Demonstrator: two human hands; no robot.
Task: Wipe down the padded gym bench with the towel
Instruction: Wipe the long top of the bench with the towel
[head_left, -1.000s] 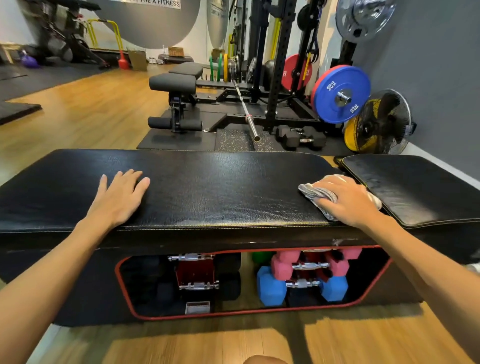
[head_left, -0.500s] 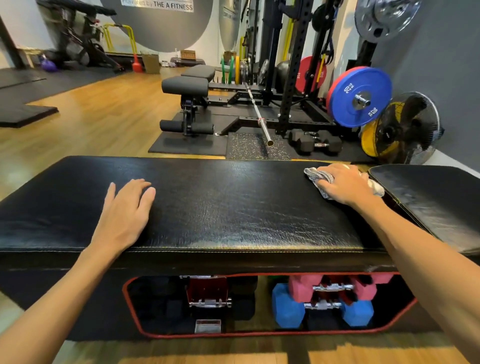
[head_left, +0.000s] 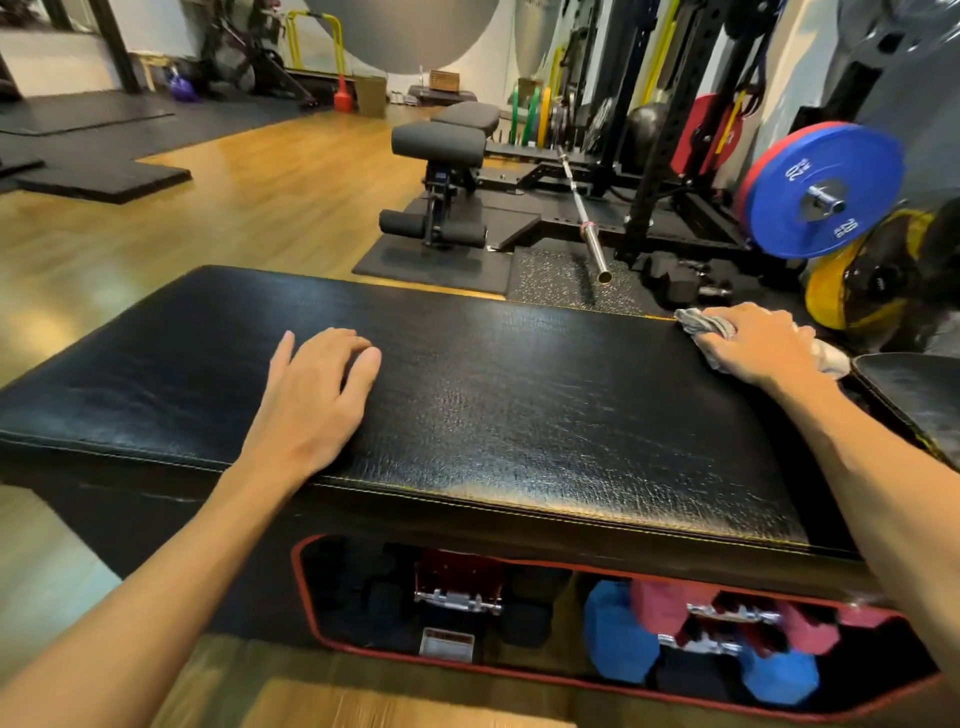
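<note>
Black vinyl surface (head_left: 519, 405): my right hand (head_left: 753, 345) clutches the bunched grey towel (head_left: 698, 323) at its far right corner, left hand (head_left: 311, 400) flat, fingers relaxed; I risk sweeping the towel off the edge

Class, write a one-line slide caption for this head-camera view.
Right hand presses a towel on the black padded bench's far corner; left hand rests flat.

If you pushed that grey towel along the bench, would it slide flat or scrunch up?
Probably scrunch: the towel already lies bunched in folds under the right hand, so it looks soft and floppy. It likely glides easily, since the bench padding looks smooth and shiny.
</note>
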